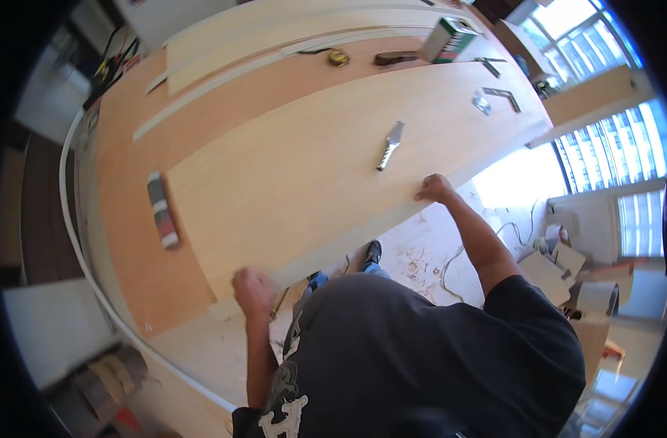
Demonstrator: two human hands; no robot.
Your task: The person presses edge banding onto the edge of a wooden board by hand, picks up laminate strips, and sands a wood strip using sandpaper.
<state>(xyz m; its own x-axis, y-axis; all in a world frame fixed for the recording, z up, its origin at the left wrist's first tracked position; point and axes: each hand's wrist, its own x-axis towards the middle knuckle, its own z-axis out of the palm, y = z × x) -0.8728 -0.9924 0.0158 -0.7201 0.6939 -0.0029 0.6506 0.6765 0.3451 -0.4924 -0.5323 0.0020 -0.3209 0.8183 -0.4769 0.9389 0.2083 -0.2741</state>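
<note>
A pale plywood sheet point(297, 160) lies along the near side of the worktable. My left hand point(253, 293) is closed on the sheet's near edge, close to its left corner. Farther right along the same edge, my right hand point(435, 189) has its fingers curled over the border; their undersides are hidden. A putty knife point(390, 146) rests on the sheet, left of and beyond my right hand. To the left of the sheet, a dark cylindrical tube with white ends point(162, 209) lies on the reddish-brown board point(122, 241).
Toward the back are a tape measure point(338, 58), a dark brush-like block point(396, 58) and a green-and-white can point(449, 40). An angle square point(503, 98) lies at the right. A white hose point(69, 190) curves around the left side. Cables and debris litter the floor point(414, 248).
</note>
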